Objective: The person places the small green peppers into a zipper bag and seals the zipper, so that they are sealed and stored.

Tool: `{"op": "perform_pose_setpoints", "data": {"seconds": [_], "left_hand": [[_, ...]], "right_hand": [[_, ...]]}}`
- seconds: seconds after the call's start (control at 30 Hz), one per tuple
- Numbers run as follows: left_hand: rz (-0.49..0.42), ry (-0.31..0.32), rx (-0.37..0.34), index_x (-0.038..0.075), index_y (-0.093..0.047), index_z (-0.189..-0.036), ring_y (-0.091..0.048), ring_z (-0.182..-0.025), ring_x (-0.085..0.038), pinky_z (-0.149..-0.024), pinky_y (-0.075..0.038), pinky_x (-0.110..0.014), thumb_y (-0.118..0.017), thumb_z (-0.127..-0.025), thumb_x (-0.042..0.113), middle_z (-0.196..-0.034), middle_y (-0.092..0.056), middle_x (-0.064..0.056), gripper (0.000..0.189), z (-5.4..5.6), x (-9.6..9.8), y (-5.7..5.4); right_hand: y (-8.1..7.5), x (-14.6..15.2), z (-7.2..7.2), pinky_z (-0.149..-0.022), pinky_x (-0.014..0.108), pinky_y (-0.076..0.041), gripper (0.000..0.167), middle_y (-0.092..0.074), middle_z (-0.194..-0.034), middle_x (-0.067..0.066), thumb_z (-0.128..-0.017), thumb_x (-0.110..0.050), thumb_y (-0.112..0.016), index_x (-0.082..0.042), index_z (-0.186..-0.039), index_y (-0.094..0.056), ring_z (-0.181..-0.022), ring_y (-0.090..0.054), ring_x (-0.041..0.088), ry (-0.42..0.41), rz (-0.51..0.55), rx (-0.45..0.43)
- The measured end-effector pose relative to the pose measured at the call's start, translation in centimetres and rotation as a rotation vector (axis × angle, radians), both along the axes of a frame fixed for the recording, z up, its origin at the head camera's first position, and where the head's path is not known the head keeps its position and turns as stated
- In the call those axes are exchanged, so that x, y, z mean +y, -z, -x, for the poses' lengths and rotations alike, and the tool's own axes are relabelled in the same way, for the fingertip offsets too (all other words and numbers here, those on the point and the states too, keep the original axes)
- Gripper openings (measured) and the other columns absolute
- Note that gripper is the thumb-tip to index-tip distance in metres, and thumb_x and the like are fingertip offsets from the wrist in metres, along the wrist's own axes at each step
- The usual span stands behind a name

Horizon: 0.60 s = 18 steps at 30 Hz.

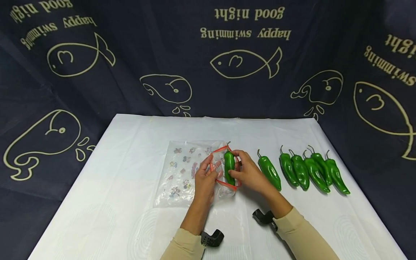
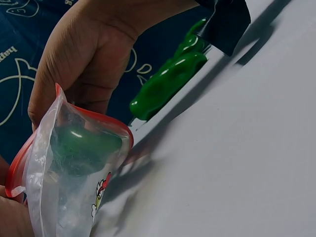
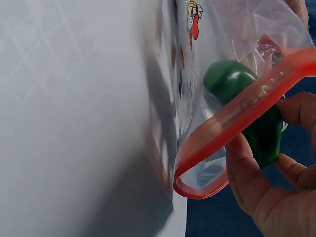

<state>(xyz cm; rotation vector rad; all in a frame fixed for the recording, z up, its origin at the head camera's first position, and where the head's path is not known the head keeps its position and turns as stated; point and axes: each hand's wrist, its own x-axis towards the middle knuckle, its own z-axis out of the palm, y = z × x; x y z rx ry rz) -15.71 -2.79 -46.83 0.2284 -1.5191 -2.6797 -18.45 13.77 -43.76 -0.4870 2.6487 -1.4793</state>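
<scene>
A clear plastic zip bag (image 1: 178, 173) printed with small cartoon figures lies on the table, its red-edged mouth spread apart and facing right. My left hand (image 1: 206, 180) grips the mouth's left side, fingers partly behind the plastic. Between thumb and fingers my right hand (image 1: 251, 173) pinches a green pepper (image 1: 229, 166) at the opening, stem pointing away from me. In the right wrist view the pepper's rounded end (image 3: 227, 79) is inside the bag, past the red rim (image 3: 222, 131), with the fingers around its outer part. Through the plastic its green shape (image 2: 86, 148) shows in the left wrist view.
One loose green pepper (image 1: 269, 172) lies just right of my right hand. Farther right, several more peppers (image 1: 300, 173) lie side by side, stems away from me. The white-covered table (image 1: 97, 173) ends at a dark curtain (image 1: 169, 43) with fish drawings.
</scene>
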Motion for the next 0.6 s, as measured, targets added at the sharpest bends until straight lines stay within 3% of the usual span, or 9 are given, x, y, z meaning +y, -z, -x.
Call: {"op": "perform_pose_setpoints", "data": {"seconds": [0.23, 0.43, 0.6], "left_hand": [[0.004, 0.020, 0.013, 0.005, -0.049, -0.146, -0.053, -0.128, -0.031, -0.093, -0.053, -0.032, -0.045, -0.084, -0.016, -0.153, -0.037, -0.009, 0.066, -0.06, -0.01, -0.04], [0.023, 0.036, 0.038, 0.006, -0.048, -0.147, -0.052, -0.129, -0.032, -0.098, -0.051, -0.038, -0.046, -0.083, -0.015, -0.154, -0.036, -0.009, 0.067, -0.07, -0.01, -0.01], [0.023, 0.044, 0.068, 0.003, -0.045, -0.148, -0.049, -0.131, -0.035, -0.096, -0.052, -0.035, -0.046, -0.082, -0.017, -0.153, -0.035, -0.009, 0.069, -0.06, 0.09, 0.05]], "right_hand": [[0.00, -0.19, -0.16, -0.045, 0.030, -0.050, 0.063, -0.046, -0.110, 0.017, -0.084, -0.002, -0.072, -0.007, -0.139, -0.043, -0.076, -0.056, 0.023, -0.031, 0.061, -0.085], [0.21, -0.19, -0.10, -0.054, 0.025, -0.050, 0.062, -0.046, -0.120, 0.016, -0.084, -0.004, -0.074, -0.004, -0.139, -0.044, -0.081, -0.055, 0.021, -0.036, 0.026, -0.067], [0.25, -0.18, -0.19, -0.062, 0.025, -0.050, 0.063, -0.047, -0.125, 0.015, -0.082, -0.008, -0.077, -0.005, -0.137, -0.047, -0.086, -0.055, 0.024, -0.026, -0.004, -0.058]]}}
